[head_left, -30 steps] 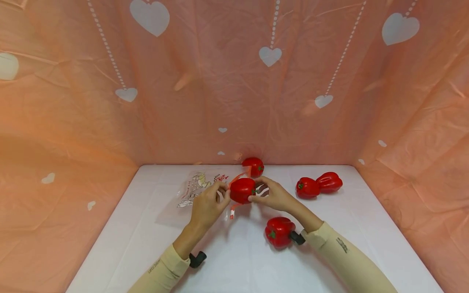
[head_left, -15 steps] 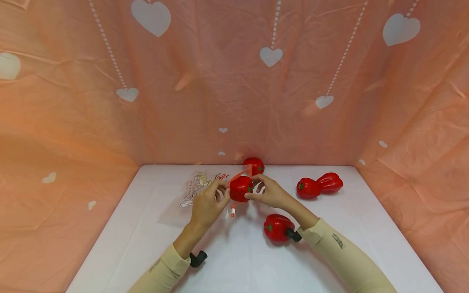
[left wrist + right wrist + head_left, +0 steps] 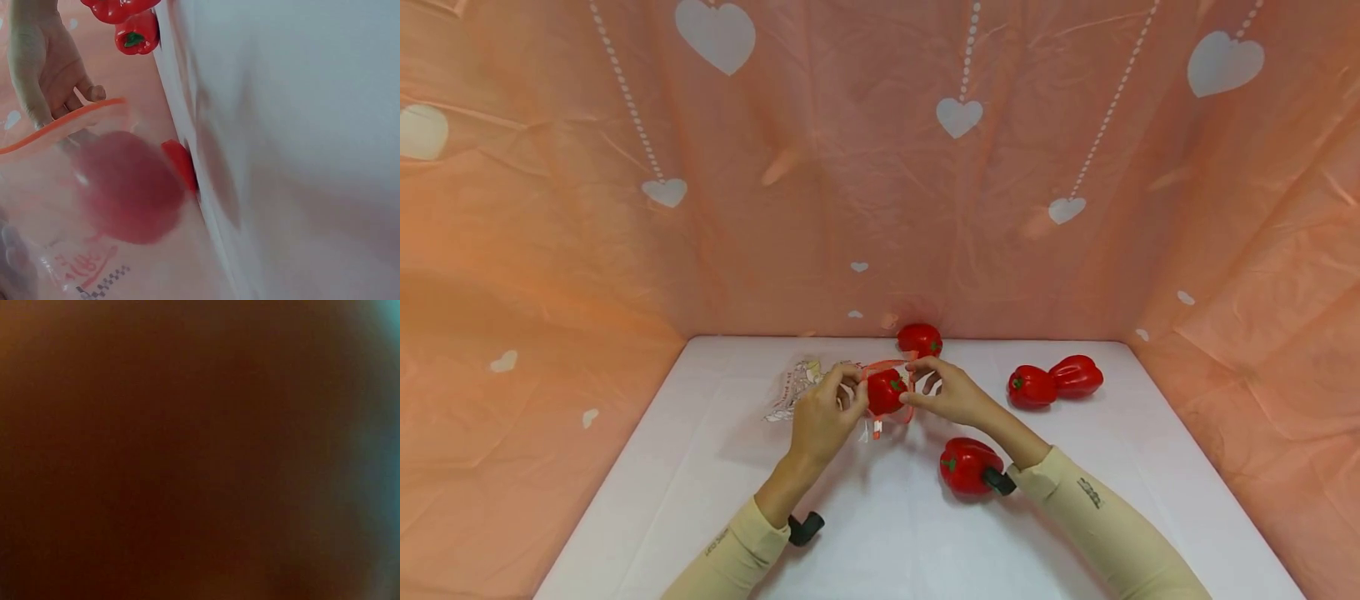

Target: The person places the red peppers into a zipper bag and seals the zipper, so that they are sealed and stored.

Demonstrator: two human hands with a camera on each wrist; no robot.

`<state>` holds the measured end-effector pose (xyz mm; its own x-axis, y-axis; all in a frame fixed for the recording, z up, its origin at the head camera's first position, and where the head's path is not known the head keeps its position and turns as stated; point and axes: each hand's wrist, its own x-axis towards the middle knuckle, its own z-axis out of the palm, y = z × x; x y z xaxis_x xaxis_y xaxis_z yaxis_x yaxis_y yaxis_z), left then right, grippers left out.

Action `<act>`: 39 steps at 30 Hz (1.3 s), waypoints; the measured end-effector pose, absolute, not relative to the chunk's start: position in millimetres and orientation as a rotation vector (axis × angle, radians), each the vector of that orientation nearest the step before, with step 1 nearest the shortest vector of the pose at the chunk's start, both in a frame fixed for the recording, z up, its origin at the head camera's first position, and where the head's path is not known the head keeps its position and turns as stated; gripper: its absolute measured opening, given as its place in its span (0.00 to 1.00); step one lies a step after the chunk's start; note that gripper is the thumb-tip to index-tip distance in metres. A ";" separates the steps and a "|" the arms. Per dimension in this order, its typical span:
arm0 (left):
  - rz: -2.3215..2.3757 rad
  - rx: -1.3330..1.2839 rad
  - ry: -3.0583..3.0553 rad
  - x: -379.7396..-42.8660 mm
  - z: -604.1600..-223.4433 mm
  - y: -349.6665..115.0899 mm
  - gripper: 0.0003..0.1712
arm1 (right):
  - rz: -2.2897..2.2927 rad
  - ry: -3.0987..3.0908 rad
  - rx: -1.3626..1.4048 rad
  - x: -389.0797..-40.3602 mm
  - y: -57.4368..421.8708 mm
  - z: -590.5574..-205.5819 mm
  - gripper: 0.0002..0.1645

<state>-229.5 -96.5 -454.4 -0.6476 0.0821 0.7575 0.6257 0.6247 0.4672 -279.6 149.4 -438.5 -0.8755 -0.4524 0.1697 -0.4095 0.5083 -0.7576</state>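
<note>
My left hand pinches the rim of a clear zip bag with an orange zip edge and printed pictures. A red bell pepper sits just inside its mouth, stem toward the right. My right hand has its thumb and bent fingers at the pepper's stem end, by the orange rim. In the left wrist view, the pepper shows through the bag's film, and the right hand reaches in over the zip edge. The right wrist view is a dark blur.
Another red pepper lies beside my right wrist camera. Two more, one pepper and its neighbour, touch at the right. A further pepper lies at the table's back edge. An orange curtain encloses the white table.
The pepper has moved left into the bag, its stem turning toward the camera. The orange rim has come round its right side. My right hand has shifted slightly left; the left hand stays nearly still.
</note>
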 end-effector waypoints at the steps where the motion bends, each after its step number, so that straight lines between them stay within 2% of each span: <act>1: -0.983 -0.546 -2.126 -229.8 -454.5 -96.3 0.08 | -1.333 2.683 -0.781 -279.6 149.5 -438.7 0.32; 7: -1.032 -0.515 -2.138 -230.0 -455.9 -95.4 0.08 | -1.335 2.685 -0.804 -277.0 153.6 -439.3 0.27; 23: -1.022 -0.515 -2.107 -234.4 -455.9 -101.1 0.07 | -1.176 2.687 -0.835 -252.7 194.2 -444.1 0.20; 39: -1.018 -0.513 -2.142 -233.7 -456.4 -105.8 0.06 | -1.132 2.668 -0.756 -226.8 234.8 -448.5 0.24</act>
<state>-233.7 -105.8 -456.4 -0.6769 0.0523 0.7342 0.6024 0.6125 0.5118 -226.8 234.8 -448.5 -0.8626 -0.5024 0.0597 -0.3919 0.5889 -0.7068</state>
